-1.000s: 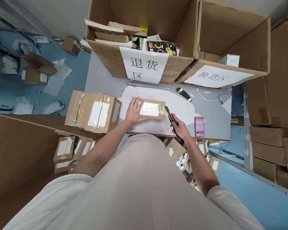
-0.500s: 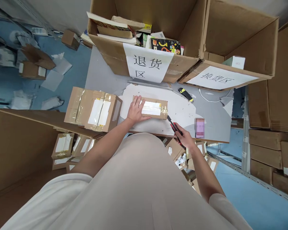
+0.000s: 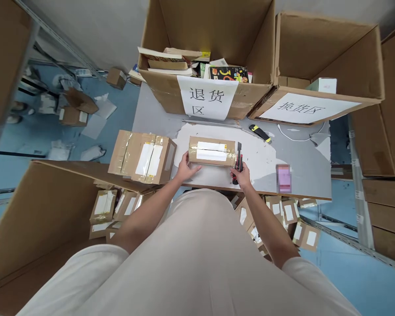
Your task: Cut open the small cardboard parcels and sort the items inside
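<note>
A small taped cardboard box [image 3: 212, 150] with a white label lies across the white surface in front of me. My left hand [image 3: 185, 169] grips its left end, the thumb along the near side. In my right hand [image 3: 242, 176] is a black and red utility knife [image 3: 239, 159], held upright in view with its tip pointing away from me. That hand is at the box's near right corner; whether it also presses on the box I cannot tell. Clear tape wraps the box's right end.
Larger taped cartons [image 3: 141, 157] stand at the left. Behind are an open carton of books [image 3: 161, 94] and another open carton [image 3: 355, 98], both with paper signs. A yellow and black cutter [image 3: 260, 133] and a phone [image 3: 283, 178] lie at the right. Several parcels [image 3: 103, 206] sit below the table edge.
My left hand has gone from lying on top of the box to its left end. The right hand has turned the knife upright and come to the box's right corner. My view has shifted.
</note>
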Demonstrator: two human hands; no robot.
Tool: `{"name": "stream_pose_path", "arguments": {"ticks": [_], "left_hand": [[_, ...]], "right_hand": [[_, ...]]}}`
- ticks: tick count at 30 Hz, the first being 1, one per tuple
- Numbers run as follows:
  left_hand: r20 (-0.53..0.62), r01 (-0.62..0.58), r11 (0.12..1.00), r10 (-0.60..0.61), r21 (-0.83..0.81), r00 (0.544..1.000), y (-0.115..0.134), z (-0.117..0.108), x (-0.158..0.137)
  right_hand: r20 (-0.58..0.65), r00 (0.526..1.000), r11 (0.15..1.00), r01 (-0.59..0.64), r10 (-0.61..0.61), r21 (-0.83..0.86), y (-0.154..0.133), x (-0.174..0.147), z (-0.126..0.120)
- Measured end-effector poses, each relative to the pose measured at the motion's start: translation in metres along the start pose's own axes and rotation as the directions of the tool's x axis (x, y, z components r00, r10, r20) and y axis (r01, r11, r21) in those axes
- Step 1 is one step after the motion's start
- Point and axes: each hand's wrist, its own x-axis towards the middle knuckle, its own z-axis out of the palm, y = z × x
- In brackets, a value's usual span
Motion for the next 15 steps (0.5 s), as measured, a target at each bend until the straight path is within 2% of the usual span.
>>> {"name": "stream_pose_path", "arguments": {"ticks": [3,6,11,13,15], "left_hand": [[-0.056,0.041,0.999,-0.043,-0.033,0.998,0.006,-0.002,-0.006],[-0.116,0.039,0.999,-0.035,0.029,0.993,0.022,-0.005,-0.004],[-0.161,0.183,0.955,-0.147,0.235,0.976,0.029,-0.001,0.006],[-0.133,0.197,0.939,-0.165,0.283,0.977,0.025,0.003,0.010],[-0.060,0.156,0.943,-0.145,0.295,0.988,0.019,0.004,0.012]], "right_hand": [[-0.071,0.994,0.997,0.078,-0.079,-0.018,-0.009,-0.001,-0.002],[-0.141,0.978,0.985,0.139,-0.152,-0.100,-0.020,0.000,-0.006],[-0.225,0.966,0.959,0.059,-0.125,-0.278,-0.024,0.011,-0.005],[-0.235,0.966,0.955,0.035,-0.108,-0.296,-0.022,0.015,-0.002],[-0.217,0.970,0.962,0.045,-0.106,-0.268,-0.019,0.018,0.000]]}}
